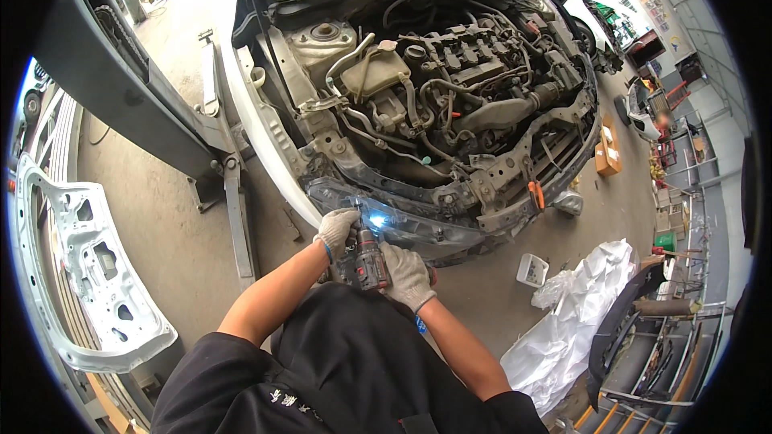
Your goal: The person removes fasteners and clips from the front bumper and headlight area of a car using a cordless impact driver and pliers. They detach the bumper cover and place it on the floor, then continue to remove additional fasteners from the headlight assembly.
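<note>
My right hand (408, 275), in a pale knitted glove, is wrapped round a cordless drill (371, 265). The drill's nose points away from me at the car's front end, and its lamp throws a bright bluish spot on a dark, translucent headlight (418, 221). Just left of the drill's tip is my left hand (336, 229), also gloved. Its fingers are bent together against the headlight's left end; what they pinch is too small to make out. Behind the headlight lies the exposed engine bay (450, 80), with a cloudy plastic reservoir (375, 72) on its left side.
A grey lift post (137, 88) and its arm (233, 209) stand left of the car. A bare white door-like panel (100, 265) leans at far left. Orange-handled pliers (536, 193) hang at the front frame. A white tub (532, 270) and white sheeting (579, 305) lie right.
</note>
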Demonstrator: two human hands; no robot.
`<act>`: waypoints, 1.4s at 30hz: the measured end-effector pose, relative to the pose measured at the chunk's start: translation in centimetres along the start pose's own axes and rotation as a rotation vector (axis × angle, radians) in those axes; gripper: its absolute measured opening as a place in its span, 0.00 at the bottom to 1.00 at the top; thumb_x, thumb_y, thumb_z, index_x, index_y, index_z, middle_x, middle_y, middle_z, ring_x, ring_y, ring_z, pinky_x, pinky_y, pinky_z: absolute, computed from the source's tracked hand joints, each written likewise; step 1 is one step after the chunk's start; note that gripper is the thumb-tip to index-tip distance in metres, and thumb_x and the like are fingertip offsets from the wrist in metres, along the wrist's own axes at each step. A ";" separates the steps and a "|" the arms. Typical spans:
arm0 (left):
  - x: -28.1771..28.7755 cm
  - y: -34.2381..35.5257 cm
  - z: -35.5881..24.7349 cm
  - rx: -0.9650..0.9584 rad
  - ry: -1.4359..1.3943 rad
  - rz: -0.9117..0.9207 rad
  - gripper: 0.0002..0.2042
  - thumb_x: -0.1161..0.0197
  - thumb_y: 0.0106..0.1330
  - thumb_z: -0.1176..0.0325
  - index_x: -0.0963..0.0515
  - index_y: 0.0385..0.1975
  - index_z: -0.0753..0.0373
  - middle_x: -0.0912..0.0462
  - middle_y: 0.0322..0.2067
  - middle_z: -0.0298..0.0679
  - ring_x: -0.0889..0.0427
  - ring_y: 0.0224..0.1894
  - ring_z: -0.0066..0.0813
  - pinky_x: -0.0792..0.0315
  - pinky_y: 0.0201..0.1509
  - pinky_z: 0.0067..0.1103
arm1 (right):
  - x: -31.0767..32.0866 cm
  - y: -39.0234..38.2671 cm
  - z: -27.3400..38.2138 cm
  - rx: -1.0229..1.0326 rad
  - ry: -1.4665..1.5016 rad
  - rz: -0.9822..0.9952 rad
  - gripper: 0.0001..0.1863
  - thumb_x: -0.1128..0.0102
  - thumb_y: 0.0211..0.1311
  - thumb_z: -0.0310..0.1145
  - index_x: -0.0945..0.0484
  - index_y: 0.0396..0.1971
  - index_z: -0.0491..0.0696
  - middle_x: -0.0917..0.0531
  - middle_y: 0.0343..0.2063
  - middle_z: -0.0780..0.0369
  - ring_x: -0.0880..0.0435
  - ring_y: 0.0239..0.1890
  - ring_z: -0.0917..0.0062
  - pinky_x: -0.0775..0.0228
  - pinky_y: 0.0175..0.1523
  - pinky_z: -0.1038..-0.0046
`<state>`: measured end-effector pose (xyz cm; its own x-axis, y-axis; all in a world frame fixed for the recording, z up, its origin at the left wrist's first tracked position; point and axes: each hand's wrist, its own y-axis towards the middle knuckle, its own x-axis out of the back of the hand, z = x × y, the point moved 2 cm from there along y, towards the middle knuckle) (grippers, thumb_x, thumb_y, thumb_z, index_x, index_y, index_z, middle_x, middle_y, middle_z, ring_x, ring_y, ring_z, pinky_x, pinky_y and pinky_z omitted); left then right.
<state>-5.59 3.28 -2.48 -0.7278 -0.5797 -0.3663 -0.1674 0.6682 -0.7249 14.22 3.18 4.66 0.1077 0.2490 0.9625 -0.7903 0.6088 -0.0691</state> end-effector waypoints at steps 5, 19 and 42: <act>-0.1 -0.2 -0.2 0.012 -0.010 -0.002 0.05 0.37 0.70 0.66 0.18 0.37 0.59 0.22 0.23 0.30 0.32 0.17 0.18 0.39 0.18 0.18 | -0.7 -0.3 -0.2 -0.017 -0.004 0.017 0.42 0.29 0.47 0.41 0.35 0.63 0.42 0.20 0.47 0.56 0.20 0.48 0.59 0.30 0.52 0.58; 0.2 0.3 0.3 0.016 -0.016 0.003 0.06 0.37 0.70 0.65 0.17 0.36 0.59 0.22 0.23 0.30 0.31 0.18 0.19 0.39 0.19 0.18 | -1.8 -0.7 0.0 0.004 -0.171 0.026 0.35 0.44 0.61 0.34 0.38 0.70 0.43 0.23 0.49 0.60 0.21 0.46 0.66 0.32 0.52 0.64; -0.3 -0.3 -0.1 -0.080 0.091 -0.063 0.12 0.33 0.64 0.67 0.16 0.43 0.68 0.21 0.23 0.32 0.29 0.18 0.18 0.34 0.21 0.19 | -2.2 0.2 -0.5 -0.031 -0.296 0.025 0.24 0.49 0.69 0.35 0.31 0.64 0.49 0.21 0.40 0.63 0.19 0.40 0.69 0.29 0.46 0.63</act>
<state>-5.41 3.25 -2.07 -0.7709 -0.5796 -0.2641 -0.2645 0.6686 -0.6950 14.14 3.17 2.38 -0.0959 0.0367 0.9947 -0.7715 0.6287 -0.0976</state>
